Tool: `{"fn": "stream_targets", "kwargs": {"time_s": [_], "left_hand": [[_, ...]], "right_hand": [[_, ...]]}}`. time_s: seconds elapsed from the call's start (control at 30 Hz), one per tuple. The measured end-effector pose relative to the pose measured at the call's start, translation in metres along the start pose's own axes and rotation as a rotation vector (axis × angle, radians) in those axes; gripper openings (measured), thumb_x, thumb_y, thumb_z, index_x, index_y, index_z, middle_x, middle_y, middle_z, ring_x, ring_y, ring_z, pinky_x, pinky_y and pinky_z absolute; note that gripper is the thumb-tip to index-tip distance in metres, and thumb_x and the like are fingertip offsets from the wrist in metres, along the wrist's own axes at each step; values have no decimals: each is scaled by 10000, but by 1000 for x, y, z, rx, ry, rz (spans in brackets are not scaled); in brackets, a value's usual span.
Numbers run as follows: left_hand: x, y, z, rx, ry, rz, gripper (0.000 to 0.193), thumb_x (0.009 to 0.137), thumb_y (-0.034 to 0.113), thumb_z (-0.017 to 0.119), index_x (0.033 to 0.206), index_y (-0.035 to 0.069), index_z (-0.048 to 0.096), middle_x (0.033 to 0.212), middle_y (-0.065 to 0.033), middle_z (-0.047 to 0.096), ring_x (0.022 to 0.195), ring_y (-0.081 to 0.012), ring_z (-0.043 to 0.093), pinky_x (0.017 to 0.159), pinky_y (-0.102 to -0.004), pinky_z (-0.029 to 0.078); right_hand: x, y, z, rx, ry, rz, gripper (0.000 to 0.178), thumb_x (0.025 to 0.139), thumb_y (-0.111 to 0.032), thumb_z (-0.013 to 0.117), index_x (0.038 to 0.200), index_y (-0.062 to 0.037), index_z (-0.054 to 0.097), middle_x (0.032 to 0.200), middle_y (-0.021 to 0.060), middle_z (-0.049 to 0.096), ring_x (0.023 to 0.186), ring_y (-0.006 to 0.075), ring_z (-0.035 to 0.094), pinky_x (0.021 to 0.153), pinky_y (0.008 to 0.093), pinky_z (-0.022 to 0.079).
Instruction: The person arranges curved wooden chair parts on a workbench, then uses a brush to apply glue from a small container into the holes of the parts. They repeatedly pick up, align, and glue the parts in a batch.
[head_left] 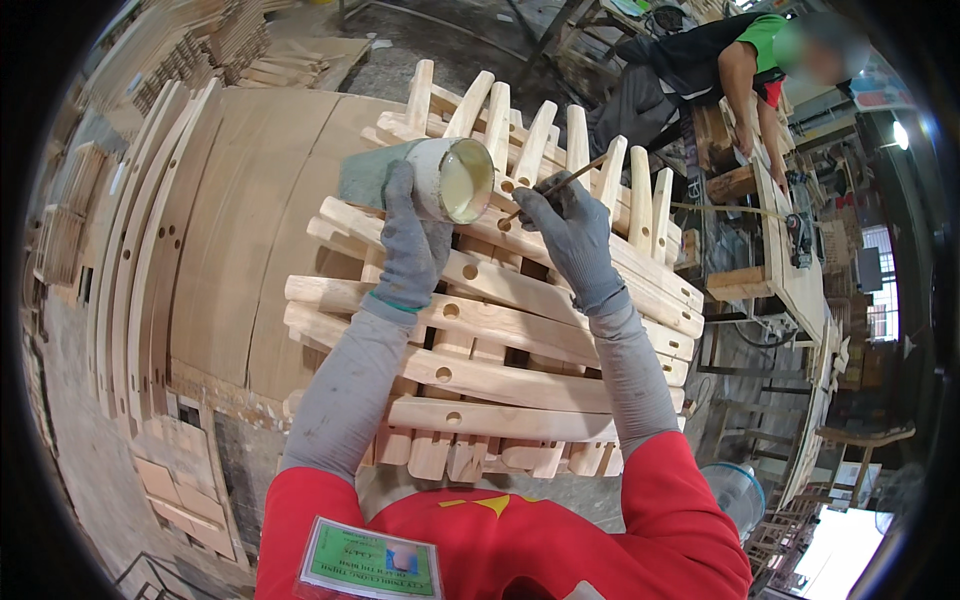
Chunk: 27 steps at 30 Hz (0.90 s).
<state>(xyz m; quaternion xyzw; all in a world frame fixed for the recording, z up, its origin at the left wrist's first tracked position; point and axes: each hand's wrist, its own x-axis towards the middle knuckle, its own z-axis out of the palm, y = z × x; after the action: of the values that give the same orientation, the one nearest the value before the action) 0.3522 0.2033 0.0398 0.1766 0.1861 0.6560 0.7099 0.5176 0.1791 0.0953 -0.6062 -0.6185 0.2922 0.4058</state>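
My left hand (pixel 412 250), in a grey glove, is wrapped round a pale cup (pixel 428 172). The cup is tilted, its mouth facing right, and a cream-coloured liquid (pixel 458 187) shows inside. My right hand (pixel 575 235), gloved in grey too, pinches a thin brown stick (pixel 591 171). The stick's lower end is close to a round hole (pixel 505 224) in a wooden bar; whether it touches cannot be made out. Under both hands lies a stack of light, slightly curved wooden bars (pixel 520 322) with round holes, laid across other pieces. Several shorter wooden pieces (pixel 540 140) stick out at its far side.
Cardboard-covered boards (pixel 270 200) lie left of the stack, beside long curved rails (pixel 165 260). A co-worker in a green top (pixel 768 48) bends over a workbench (pixel 790 240) at the far right. A clear bucket (pixel 738 490) stands near my right elbow.
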Motion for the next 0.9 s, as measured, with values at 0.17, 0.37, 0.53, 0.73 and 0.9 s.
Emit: {"fn": "stream_targets", "kwargs": {"time_s": [0.17,0.37,0.53,0.73,0.9], "left_hand": [[1,-2,-4,-8,23,-7,531,926,481,395,1290,95,418,1258,-76,498,1167,-235,491,951,-419,451],[-5,2,-2,-23,94,-46,525,919,477,419,1278,93,430,1241,-70,511,1165,-224,492,981,-391,428],[-6,-5,0,-23,20,-8,523,908,474,449,1261,87,448,1228,-66,521,1151,-213,498,990,-386,417],[-7,0,-2,-34,104,-3,525,909,495,445,1252,98,457,1219,-46,526,1136,-196,506,973,-356,432],[-9,4,3,-48,106,-13,507,915,493,433,1244,109,463,1210,-33,530,1128,-184,512,976,-350,432]], "right_hand": [[-10,-6,-15,161,64,-6,199,854,-149,621,896,45,603,777,101,653,669,123,600,637,253,493],[-36,-60,-29,510,105,-41,179,850,10,601,1016,65,562,951,130,644,878,142,617,786,249,518],[-24,-28,-7,331,138,-414,122,846,33,611,961,54,577,944,116,643,831,113,604,743,238,511],[-60,-23,5,288,108,-253,138,834,20,622,967,23,584,962,127,658,849,157,640,708,251,516],[-86,-30,0,573,94,-239,146,833,101,543,958,26,551,1035,202,635,941,253,638,824,333,525]]}}
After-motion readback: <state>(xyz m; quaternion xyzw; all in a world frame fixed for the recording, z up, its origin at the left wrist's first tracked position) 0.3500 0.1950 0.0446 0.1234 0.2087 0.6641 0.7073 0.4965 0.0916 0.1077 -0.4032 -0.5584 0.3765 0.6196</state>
